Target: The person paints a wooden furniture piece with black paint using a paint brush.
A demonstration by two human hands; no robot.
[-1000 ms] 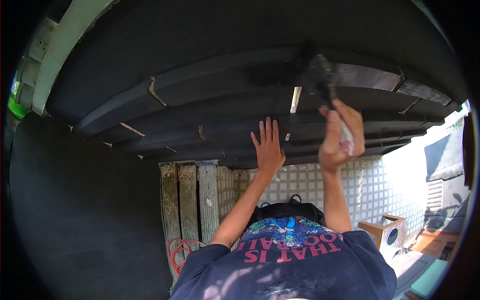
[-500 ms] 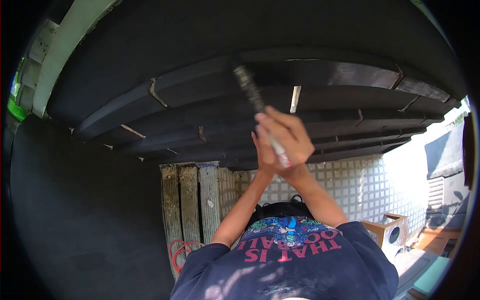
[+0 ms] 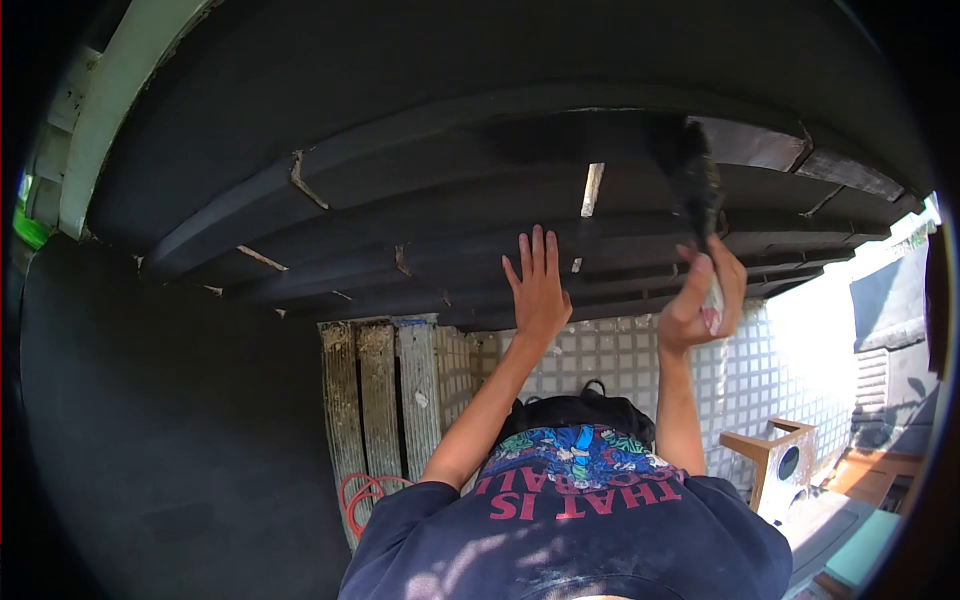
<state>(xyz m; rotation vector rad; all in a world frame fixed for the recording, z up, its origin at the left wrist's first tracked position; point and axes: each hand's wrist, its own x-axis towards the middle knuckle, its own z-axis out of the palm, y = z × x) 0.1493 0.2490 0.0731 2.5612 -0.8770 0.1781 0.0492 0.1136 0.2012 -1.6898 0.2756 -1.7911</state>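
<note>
My right hand [image 3: 722,298] is wrapped round the pale end of a paintbrush [image 3: 700,185]. The brush points upward, its dark head blurred against the front face of the top black ledge [image 3: 750,143]. A glossy, darker patch lies along this ledge left of the bristles, while its right part looks greyer. My left hand [image 3: 541,298] holds nothing; its fingers are stretched out and point up towards the lower black ledges [image 3: 480,235]. A light upright strip [image 3: 593,188] shows between the ledges, between my two hands.
Weathered wooden slats [image 3: 378,410] stand at lower left with a red cord [image 3: 355,505] beside them. Behind my body lies a chequered tiled floor [image 3: 610,345]. A wooden frame with a white panel [image 3: 772,470] stands at lower right. A dark wall [image 3: 180,420] fills the left.
My hands have moved apart. The right one carried the paintbrush to the right along the top ledge, and the left one came away from beside it with fingers spread.
</note>
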